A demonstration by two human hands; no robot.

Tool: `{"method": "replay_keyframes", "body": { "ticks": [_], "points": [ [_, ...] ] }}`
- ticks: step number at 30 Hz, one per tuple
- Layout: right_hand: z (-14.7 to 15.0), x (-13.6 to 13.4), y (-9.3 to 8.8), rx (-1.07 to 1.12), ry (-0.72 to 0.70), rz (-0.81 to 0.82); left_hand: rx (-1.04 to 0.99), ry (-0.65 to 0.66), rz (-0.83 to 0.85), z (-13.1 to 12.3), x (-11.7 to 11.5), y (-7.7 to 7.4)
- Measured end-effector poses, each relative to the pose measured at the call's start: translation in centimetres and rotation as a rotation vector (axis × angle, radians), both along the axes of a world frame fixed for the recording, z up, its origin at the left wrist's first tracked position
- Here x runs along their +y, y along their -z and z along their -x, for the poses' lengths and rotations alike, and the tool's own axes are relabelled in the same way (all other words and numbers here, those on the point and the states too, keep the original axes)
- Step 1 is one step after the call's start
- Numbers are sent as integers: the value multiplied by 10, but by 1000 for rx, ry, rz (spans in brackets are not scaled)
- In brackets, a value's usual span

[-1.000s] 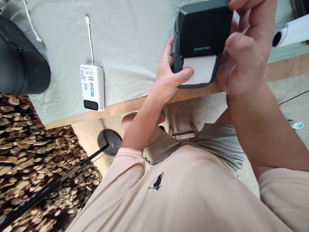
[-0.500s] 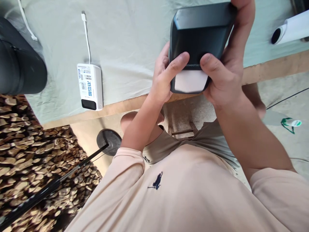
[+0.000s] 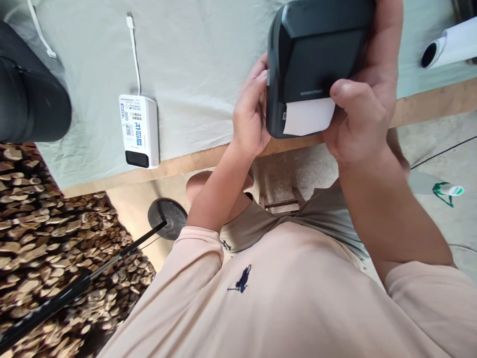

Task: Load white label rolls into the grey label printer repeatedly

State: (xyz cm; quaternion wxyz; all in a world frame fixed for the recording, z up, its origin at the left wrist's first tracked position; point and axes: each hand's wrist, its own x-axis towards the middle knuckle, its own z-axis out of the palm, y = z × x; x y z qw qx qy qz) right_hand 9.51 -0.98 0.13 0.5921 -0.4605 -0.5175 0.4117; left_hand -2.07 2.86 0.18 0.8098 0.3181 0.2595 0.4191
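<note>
A black label printer [image 3: 316, 54] is held over the near edge of the table, with a white label strip [image 3: 307, 117] coming out of its front slot. My left hand [image 3: 250, 114] grips the printer's left side, fingers curled against it. My right hand [image 3: 367, 104] wraps round its right side and top, the thumb pressing at the right end of the white strip. Both hands are closed on the printer.
A grey-green cloth [image 3: 194, 64] covers the wooden table. A white power bank [image 3: 138, 130] with a white cable lies to the left, a black bag [image 3: 26, 94] at far left, a white paper roll [image 3: 449, 47] at right. A wooden stool [image 3: 281, 196] stands below.
The printer tipped up so its front slot faces me again. My left thumb left the printer's front and went to its side. My right thumb slid to the label's right end.
</note>
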Motion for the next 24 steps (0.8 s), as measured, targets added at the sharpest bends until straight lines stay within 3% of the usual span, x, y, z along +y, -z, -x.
{"method": "replay_keyframes", "body": {
  "ticks": [3, 6, 14, 17, 20, 24],
  "points": [
    [1, -1, 3, 12, 11, -94, -4, -24, -7, -2, -2, -2],
    [1, -3, 5, 4, 37, -67, -26, -13, -2, -3, -4, -4],
    [-8, 0, 16, 93, -62, -47, 55, 51, 59, -2, 0, 0],
    [-8, -3, 17, 43, -45, -37, 18, 45, 0, -5, 2, 1],
    [-7, -5, 12, -26, -54, -27, -3, 55, -50, -4, 3, 2],
    [-7, -8, -10, -112, -98, 33, 31, 85, -44, 1, 2, 0]
  ]
}}
